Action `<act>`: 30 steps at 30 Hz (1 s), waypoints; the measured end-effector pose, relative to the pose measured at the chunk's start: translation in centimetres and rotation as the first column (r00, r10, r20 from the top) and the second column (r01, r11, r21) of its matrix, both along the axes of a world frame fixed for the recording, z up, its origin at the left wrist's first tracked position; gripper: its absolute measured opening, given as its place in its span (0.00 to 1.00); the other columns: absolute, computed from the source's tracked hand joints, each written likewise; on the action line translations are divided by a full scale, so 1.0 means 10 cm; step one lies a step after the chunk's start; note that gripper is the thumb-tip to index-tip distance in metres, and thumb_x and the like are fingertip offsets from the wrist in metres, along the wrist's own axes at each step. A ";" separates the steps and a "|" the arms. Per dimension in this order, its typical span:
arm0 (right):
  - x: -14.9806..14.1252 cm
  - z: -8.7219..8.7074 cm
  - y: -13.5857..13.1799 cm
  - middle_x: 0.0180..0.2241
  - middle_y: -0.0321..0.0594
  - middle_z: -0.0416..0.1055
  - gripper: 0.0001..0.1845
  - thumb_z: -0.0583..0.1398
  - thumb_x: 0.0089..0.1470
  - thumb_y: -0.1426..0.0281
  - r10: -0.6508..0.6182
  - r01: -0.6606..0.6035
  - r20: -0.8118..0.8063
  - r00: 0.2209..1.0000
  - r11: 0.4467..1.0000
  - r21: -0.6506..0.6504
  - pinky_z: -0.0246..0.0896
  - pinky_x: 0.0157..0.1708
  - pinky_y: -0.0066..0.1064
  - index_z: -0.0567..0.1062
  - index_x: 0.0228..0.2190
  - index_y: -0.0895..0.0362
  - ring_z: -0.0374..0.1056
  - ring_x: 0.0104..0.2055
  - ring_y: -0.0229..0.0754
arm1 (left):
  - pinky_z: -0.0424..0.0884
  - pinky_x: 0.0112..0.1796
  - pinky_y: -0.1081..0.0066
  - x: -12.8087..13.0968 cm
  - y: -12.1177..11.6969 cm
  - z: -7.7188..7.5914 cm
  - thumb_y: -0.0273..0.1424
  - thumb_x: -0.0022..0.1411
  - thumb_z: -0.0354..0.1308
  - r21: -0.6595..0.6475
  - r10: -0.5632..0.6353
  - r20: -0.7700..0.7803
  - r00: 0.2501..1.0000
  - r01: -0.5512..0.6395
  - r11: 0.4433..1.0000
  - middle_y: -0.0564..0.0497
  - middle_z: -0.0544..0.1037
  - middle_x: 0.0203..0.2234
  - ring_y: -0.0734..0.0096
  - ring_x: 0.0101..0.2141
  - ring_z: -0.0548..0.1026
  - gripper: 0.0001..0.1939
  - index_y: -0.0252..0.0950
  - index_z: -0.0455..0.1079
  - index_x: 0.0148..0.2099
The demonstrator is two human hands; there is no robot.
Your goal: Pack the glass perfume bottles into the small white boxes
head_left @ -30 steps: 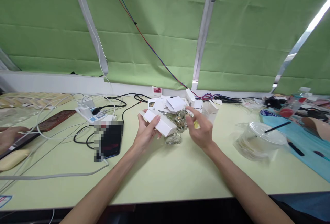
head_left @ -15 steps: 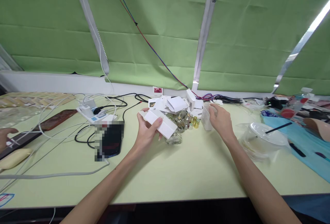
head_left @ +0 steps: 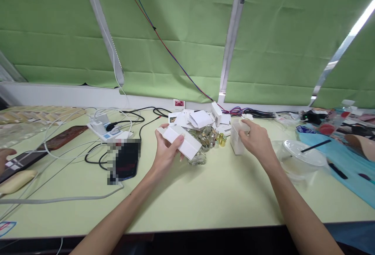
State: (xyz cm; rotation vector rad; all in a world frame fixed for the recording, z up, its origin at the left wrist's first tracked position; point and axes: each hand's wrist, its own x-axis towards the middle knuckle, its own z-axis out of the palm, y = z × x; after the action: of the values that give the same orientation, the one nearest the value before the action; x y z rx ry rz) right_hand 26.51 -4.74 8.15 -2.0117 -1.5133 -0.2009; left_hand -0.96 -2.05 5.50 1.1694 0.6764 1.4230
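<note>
My left hand (head_left: pixel 166 147) is closed round a white carton (head_left: pixel 186 142), tilted above the table with its thumb on the near face. My right hand (head_left: pixel 256 137) grips the upper side of a white box (head_left: pixel 236 139) that stands upright at the right of the pile; part of it lies behind my fingers. Between the hands are several small clear glass bottles (head_left: pixel 199 158) and gold-coloured caps (head_left: pixel 222 140). Behind them sits a heap of white paper pieces (head_left: pixel 200 119), with another small white box (head_left: pixel 216 113) on top.
At left a phone (head_left: pixel 127 159), a white power strip (head_left: pixel 101 126) and many cables cover the table. A lidded plastic cup (head_left: pixel 303 157) with a black straw stands right of my forearm, beside a blue cloth (head_left: pixel 348 165). Another person's hand (head_left: pixel 5 157) shows at the left edge.
My right hand and its box have come slightly nearer to me, and the hand has shifted right on the box. My left hand has barely moved. The other person's hand has drawn left.
</note>
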 end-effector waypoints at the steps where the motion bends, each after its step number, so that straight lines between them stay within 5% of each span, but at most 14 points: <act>1: -0.01 0.03 -0.04 0.44 0.51 0.80 0.28 0.55 0.56 0.68 0.016 -0.016 0.009 1.000 1.000 0.000 0.68 0.41 0.42 0.73 0.57 0.60 0.75 0.43 0.56 | 0.66 0.14 0.77 0.00 0.01 -0.01 0.40 0.53 0.72 0.001 0.000 0.001 1.000 0.000 1.000 0.59 0.74 0.32 0.73 0.21 0.75 0.33 0.48 0.51 0.50; 8: -0.20 0.25 -0.43 0.37 0.46 0.81 0.27 0.61 0.54 0.65 0.254 -0.256 -0.057 0.965 0.967 -0.017 0.69 0.32 0.38 0.74 0.56 0.56 0.77 0.33 0.52 | 0.68 0.15 0.77 0.00 -0.07 0.02 0.35 0.52 0.72 0.053 0.027 -0.052 0.998 -0.024 0.998 0.59 0.74 0.32 0.72 0.20 0.75 0.35 0.49 0.51 0.52; 16: -0.48 0.29 -0.72 0.32 0.38 0.80 0.23 0.67 0.51 0.70 0.591 -0.587 -0.032 0.806 0.805 0.082 0.69 0.23 0.32 0.77 0.50 0.49 0.76 0.27 0.46 | 0.68 0.18 0.77 0.06 -0.22 0.09 0.30 0.43 0.76 0.080 0.063 -0.083 0.995 -0.056 0.995 0.59 0.71 0.32 0.73 0.21 0.75 0.43 0.48 0.50 0.52; 24: -0.65 0.22 -0.78 0.34 0.37 0.80 0.32 0.72 0.47 0.69 0.628 -0.626 -0.013 0.778 0.776 0.076 0.71 0.26 0.34 0.72 0.53 0.47 0.76 0.32 0.49 | 0.70 0.27 0.76 0.04 -0.29 0.17 0.34 0.41 0.76 0.237 0.192 -0.009 0.981 -0.185 0.954 0.54 0.69 0.38 0.71 0.31 0.73 0.41 0.47 0.54 0.53; 30: -0.78 0.27 -0.79 0.34 0.37 0.79 0.26 0.71 0.47 0.71 0.613 -0.615 -0.046 0.788 0.788 -0.040 0.70 0.26 0.34 0.72 0.47 0.49 0.76 0.34 0.50 | 0.71 0.28 0.75 0.04 -0.30 0.16 0.34 0.42 0.76 0.260 0.160 -0.051 0.986 -0.142 0.955 0.55 0.68 0.37 0.71 0.31 0.73 0.40 0.46 0.55 0.52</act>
State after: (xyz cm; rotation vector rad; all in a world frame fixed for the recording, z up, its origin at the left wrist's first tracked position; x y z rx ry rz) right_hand 18.71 -12.64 10.84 -1.4365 -2.0803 0.1419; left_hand -0.57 -5.04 7.07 1.3994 0.6564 1.6405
